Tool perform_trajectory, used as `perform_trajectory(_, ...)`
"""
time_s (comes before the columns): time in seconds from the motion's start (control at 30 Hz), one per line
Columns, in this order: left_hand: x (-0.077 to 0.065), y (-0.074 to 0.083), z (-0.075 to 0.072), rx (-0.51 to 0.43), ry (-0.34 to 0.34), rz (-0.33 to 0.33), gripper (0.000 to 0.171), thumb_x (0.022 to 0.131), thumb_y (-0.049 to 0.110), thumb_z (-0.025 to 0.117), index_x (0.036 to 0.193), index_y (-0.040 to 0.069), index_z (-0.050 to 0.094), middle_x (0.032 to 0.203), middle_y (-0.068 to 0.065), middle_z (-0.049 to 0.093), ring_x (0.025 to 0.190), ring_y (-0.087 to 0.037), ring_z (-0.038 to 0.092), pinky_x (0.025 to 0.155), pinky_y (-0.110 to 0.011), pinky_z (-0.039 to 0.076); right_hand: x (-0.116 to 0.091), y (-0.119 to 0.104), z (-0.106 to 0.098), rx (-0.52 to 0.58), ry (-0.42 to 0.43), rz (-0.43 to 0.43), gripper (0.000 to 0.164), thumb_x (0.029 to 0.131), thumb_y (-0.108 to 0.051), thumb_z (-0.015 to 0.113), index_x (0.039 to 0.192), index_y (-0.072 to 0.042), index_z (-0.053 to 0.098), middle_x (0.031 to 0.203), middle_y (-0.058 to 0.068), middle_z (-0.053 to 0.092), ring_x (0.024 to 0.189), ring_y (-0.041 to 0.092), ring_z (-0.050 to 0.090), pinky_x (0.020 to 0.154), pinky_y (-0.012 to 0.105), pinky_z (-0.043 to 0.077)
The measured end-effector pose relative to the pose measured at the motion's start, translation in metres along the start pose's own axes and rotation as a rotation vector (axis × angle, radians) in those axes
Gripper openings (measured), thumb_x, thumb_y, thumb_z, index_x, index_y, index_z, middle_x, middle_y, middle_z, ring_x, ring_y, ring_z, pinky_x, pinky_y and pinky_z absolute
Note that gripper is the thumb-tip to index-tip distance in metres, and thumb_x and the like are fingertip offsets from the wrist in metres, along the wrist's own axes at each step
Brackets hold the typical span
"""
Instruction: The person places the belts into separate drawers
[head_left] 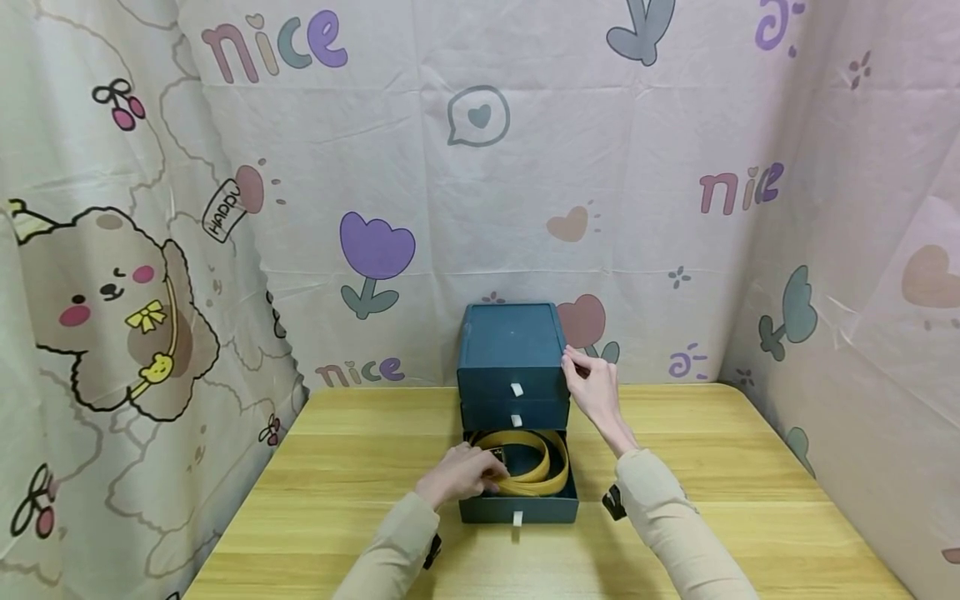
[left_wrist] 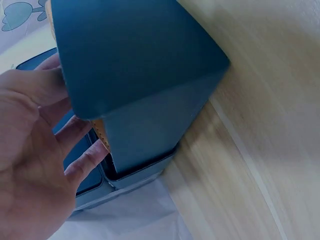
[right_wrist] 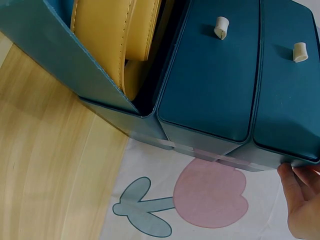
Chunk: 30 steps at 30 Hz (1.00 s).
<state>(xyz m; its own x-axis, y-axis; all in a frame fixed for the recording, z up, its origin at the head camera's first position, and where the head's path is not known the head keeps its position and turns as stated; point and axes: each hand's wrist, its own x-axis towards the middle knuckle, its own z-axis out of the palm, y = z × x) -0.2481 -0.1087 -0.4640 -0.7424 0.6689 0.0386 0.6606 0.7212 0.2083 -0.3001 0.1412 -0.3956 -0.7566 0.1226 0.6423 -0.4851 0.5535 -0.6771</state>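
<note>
A dark teal three-drawer box (head_left: 512,333) stands on the table, its bottom drawer (head_left: 547,508) pulled out toward me. In that drawer lies a coiled yellow belt (head_left: 557,479), with stitched edges in the right wrist view and a dark buckle (head_left: 498,456) at the left of the coil. My left hand (head_left: 461,473) reaches over the drawer's left wall, thumb and forefinger pinching the belt beside the buckle. In the left wrist view the drawer front hides those fingertips. Up at the box's top right edge, my right hand (head_left: 592,383) touches the side with thumb and fingertips.
The two upper drawers are closed, each with a small white pull tab (right_wrist: 221,28). Wood-grain tabletop (head_left: 360,492) surrounds the box. A printed curtain (head_left: 480,208) hangs close behind it and along both sides.
</note>
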Motion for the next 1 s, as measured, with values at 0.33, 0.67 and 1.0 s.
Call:
perform_trajectory(0.33, 0.008, -0.002, 0.005, 0.022, 0.012, -0.003, 0.014, 0.087, 0.031, 0.078, 0.100, 0.028, 0.080, 0.090, 0.017, 0.075, 0.078, 0.002, 0.061, 0.090, -0.034, 0.046, 0.001, -0.001, 0.000, -0.012, 0.001, 0.005, 0.026, 0.095, -0.014, 0.069, 0.116, 0.000, 0.074, 0.119, 0.016, 0.073, 0.101, 0.032, 0.073, 0.084, 0.047, 0.059)
perform_trajectory(0.67, 0.006, -0.007, 0.016, -0.028, 0.017, -0.026, 0.012, 0.084, 0.027, 0.079, 0.097, 0.026, 0.082, 0.088, 0.016, 0.077, 0.082, 0.003, 0.066, 0.097, -0.041, 0.046, 0.001, -0.002, -0.001, -0.015, 0.001, 0.014, 0.026, 0.094, -0.014, 0.069, 0.116, -0.001, 0.075, 0.119, 0.015, 0.073, 0.102, 0.032, 0.073, 0.086, 0.047, 0.059)
perform_trajectory(1.0, 0.006, -0.011, 0.017, -0.162, 0.032, -0.031, 0.011, 0.086, 0.028, 0.079, 0.096, 0.024, 0.082, 0.089, 0.014, 0.078, 0.082, 0.002, 0.066, 0.089, -0.029, 0.050, 0.000, -0.001, -0.001, -0.007, -0.006, 0.010, 0.026, 0.095, -0.014, 0.069, 0.117, -0.001, 0.074, 0.120, 0.016, 0.073, 0.100, 0.032, 0.073, 0.085, 0.047, 0.059)
